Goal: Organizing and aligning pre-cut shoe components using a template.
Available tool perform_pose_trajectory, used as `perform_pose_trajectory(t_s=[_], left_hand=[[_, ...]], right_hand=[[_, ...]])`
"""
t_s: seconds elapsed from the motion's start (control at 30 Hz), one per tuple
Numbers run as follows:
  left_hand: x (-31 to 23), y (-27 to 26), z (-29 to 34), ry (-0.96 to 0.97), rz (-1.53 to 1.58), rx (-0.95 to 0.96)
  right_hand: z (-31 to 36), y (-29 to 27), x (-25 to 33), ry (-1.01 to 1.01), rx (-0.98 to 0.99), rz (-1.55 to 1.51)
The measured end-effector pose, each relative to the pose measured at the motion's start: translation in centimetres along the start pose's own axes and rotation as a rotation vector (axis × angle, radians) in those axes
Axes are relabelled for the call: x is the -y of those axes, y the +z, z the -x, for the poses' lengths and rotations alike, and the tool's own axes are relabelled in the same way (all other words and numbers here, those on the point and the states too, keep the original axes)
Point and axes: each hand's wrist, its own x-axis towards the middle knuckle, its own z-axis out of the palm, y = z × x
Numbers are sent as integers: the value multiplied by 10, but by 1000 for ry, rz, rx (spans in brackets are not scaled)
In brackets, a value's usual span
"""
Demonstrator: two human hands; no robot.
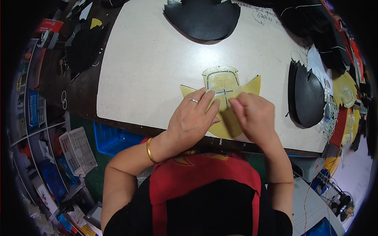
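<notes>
Now we rest our left hand (193,114), fingers extended, on the yellow template (226,125) near the white tabletop's (138,78) front edge; our right hand (255,117) curls, its grip impossible to tell.

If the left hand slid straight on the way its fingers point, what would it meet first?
Most likely the translucent panel with dark lines, just ahead of the left hand. The fingertips look very near or already at its lower part, though exact contact is hard to judge.

Black-lined yellow sheet (223,122), red apron (204,175), black pieces (204,21)
</notes>
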Motion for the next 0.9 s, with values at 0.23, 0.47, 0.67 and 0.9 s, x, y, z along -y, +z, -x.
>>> perform_pose_trajectory(t_s=[0.23, 0.47, 0.67, 0.9], left_hand=[[-2, 9, 0, 25, -87, 26], [29, 7, -14, 121, -80, -47], [102, 2, -102, 54, -450, -339], [57, 4, -54, 434, -68, -29]], right_hand=[[12, -7, -60, 538, -54, -84], [41, -34, -43, 461, -272, -315], [140, -141, -219, 850, -619, -24], [130, -130, -134, 796, -788, -313]])
